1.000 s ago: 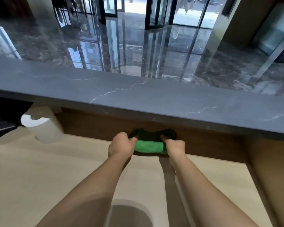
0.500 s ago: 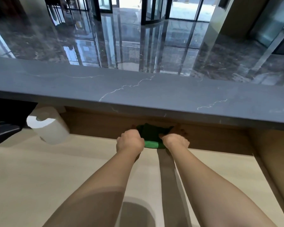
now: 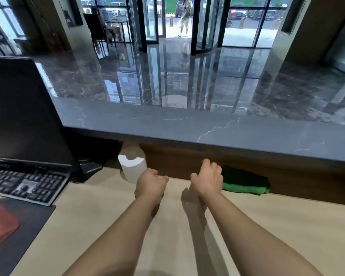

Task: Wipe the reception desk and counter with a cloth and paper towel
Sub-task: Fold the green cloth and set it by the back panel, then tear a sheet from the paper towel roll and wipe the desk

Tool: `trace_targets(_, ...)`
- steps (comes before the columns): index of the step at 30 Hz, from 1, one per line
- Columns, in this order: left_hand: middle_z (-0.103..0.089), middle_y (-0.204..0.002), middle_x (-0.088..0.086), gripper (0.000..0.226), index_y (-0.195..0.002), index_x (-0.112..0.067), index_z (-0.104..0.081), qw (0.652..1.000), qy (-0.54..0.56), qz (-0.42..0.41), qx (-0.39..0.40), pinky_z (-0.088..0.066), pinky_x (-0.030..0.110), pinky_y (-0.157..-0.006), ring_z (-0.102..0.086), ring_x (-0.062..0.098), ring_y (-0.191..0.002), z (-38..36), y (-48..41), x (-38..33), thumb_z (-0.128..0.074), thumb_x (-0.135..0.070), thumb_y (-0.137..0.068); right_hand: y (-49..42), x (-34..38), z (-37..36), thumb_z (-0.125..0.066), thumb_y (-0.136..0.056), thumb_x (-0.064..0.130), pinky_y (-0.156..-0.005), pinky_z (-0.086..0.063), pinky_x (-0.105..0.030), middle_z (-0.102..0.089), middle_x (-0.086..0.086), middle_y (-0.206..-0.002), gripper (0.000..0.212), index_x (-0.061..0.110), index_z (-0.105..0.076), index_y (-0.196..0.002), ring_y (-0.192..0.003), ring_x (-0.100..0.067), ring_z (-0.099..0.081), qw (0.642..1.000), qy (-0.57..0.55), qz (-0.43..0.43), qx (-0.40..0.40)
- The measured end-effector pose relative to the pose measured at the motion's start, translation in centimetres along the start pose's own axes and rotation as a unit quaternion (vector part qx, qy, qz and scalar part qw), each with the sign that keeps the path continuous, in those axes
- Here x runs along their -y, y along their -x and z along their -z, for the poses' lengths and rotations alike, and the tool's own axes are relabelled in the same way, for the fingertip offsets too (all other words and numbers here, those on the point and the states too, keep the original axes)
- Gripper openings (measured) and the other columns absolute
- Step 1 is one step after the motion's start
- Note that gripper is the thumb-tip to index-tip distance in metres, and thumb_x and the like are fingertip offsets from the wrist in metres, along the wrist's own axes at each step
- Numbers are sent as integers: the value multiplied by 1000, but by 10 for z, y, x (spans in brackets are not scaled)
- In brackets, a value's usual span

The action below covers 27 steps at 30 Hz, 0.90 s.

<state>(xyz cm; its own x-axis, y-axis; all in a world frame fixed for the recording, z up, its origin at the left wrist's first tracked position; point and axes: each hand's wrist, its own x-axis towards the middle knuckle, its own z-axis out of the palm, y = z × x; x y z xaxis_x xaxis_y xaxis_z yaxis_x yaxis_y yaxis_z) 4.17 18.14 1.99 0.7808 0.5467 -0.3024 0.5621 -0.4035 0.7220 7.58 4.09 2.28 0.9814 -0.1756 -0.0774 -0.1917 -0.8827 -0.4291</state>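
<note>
A folded green cloth (image 3: 245, 183) lies on the light wooden desk (image 3: 277, 232), pushed against the brown back panel under the grey stone counter (image 3: 227, 134). My right hand (image 3: 207, 179) hovers just left of the cloth with relaxed fingers and holds nothing. A white paper towel roll (image 3: 131, 165) stands upright further left under the counter's edge. My left hand (image 3: 151, 183) is right beside the roll's lower right side, fingers loosely curled, with no grip showing.
A black monitor (image 3: 22, 110) and a black keyboard (image 3: 24, 183) fill the desk's left side. A red item (image 3: 0, 222) lies on a dark mat (image 3: 28, 226) at the near left. The counter overhangs the back of the desk.
Both hands have let go of the green cloth and moved left toward the paper towel roll. The cloth stays against the back panel. My view has swung left, bringing monitor and keyboard in.
</note>
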Motion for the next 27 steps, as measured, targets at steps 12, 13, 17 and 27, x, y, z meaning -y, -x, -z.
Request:
trace_targets(12,-38,-144,10,113,-145,-23,-14,993,66,-27,-96,-42,40,-98,-42,30,-127,39,-86,34,-85,-48,-61,6,99,-69,-51,-93,8,-105,-43,-44,-42,-10,-147,58,17,-31,-147,-132,-28,-43,955,-253,-13,151)
trace_targets(13,-39,-142,10,112,-144,-24,-14,992,71,-36,-95,-45,39,-95,-44,30,-124,37,-90,35,-84,-49,-61,5,98,-72,-52,-93,9,-105,-44,-44,-42,-10,-147,58,18,-31,-147,-132,-28,-44,955,-256,-16,151)
trace_targets(17,-46,-133,8,104,-137,-31,-14,992,69,-52,-86,-49,37,-88,-50,29,-115,35,-104,37,-81,-52,-60,5,93,-80,-54,-93,10,-101,-48,-41,-48,-5,-141,53,20,-38,-142,-124,-23,-50,948,-276,-14,159)
trace_targets(27,-46,-125,6,99,-121,-53,-23,946,290,-4,145,-57,48,-83,-57,30,-105,62,-37,44,-82,-55,-42,34,66,-41,-56,-86,62,-79,-57,-34,-64,-11,-117,64,15,-49,-130,-101,-27,-67,830,-470,-168,247)
